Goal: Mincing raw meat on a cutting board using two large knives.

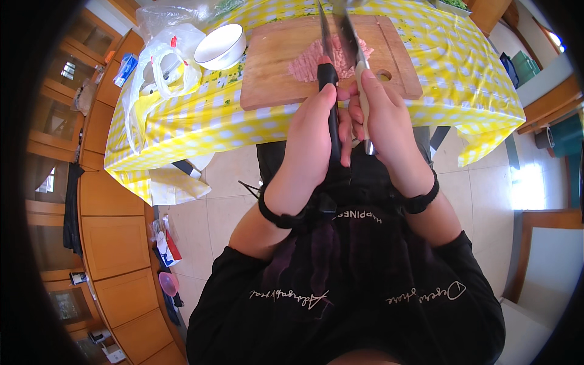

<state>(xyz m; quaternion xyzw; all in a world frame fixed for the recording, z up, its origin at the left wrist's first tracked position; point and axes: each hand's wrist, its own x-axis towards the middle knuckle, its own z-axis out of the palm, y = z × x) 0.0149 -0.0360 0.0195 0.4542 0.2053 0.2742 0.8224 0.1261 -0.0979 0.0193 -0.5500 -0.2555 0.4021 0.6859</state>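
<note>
My left hand (315, 127) is closed around the black handle of a kitchen knife (325, 34), whose blade points away from me. Beside it, my right hand (385, 109) grips a second knife (349, 39) with a pale handle and a metal end cap. Both blades are slightly blurred and stand over minced pink meat (305, 61), spread on a wooden cutting board (269, 54). Whether either blade touches the meat, I cannot tell. The board has a round hole near its right corner.
A white bowl (221, 48) stands left of the board, with a clear plastic bag (171, 59) further left. Green chopped bits lie scattered on the yellow checked tablecloth (456, 86). A tray of greens (454, 5) sits at the far right edge.
</note>
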